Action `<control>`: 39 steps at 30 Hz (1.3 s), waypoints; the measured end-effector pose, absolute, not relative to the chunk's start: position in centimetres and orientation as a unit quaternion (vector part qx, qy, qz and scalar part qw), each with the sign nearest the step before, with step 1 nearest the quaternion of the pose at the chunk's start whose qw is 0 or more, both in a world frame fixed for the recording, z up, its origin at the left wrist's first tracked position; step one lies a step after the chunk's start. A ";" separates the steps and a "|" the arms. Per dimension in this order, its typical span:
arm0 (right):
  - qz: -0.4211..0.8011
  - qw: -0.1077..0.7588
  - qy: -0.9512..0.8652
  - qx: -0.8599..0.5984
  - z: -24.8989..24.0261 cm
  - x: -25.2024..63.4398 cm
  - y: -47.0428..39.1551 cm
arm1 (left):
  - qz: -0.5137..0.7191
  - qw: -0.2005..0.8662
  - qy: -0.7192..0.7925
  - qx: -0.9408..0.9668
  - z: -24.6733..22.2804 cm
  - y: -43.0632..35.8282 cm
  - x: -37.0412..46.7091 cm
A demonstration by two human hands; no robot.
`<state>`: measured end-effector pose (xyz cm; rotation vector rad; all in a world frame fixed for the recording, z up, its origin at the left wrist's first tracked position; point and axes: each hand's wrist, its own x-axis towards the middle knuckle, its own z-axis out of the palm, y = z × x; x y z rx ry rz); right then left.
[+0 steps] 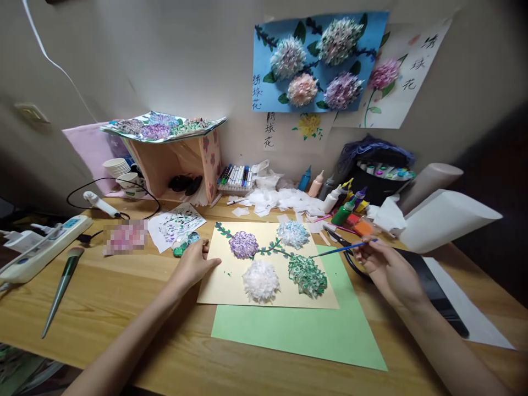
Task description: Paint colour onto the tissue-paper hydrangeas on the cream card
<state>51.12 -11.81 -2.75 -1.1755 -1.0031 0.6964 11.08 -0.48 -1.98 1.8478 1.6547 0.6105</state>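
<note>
A cream sheet (223, 286) lies on the desk with raised paper flowers: a purple one (243, 244), a blue-white one (292, 234), a white one (261, 281) and a green-white one (308, 276). Painted green stems and leaves (272, 247) run between them. My right hand (381, 267) grips a thin blue paintbrush (342, 249), its tip by the top of the green-white flower. At the sheet's left edge rests my left hand (196, 263), thumb spread apart from the fingers and touching the paper. Just beyond it sits a small green-stained paint palette (185, 243).
Beneath the cream sheet lies green paper (297, 335). Scissors (357, 261) and a black tablet-like slab (433, 291) are at right. Paint bottles (343, 212), white paper scraps (280, 201) and markers (237, 176) stand behind. A large brush (64, 289) and power strip (45, 250) lie left.
</note>
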 end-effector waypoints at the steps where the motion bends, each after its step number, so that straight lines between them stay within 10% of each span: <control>1: 0.350 0.684 -0.371 -0.522 -2.6 51.0 -11.8 | 0.235 0.299 0.619 0.688 -2.1 -0.5 11.2; 18: 0.403 0.754 -0.228 -0.466 -0.7 50.7 -12.1 | 0.333 0.457 0.548 0.617 -1.1 1.3 11.9; 39: 0.420 0.679 -0.386 -0.461 0.5 45.5 -8.4 | 0.317 0.265 0.586 0.697 -2.6 5.7 14.2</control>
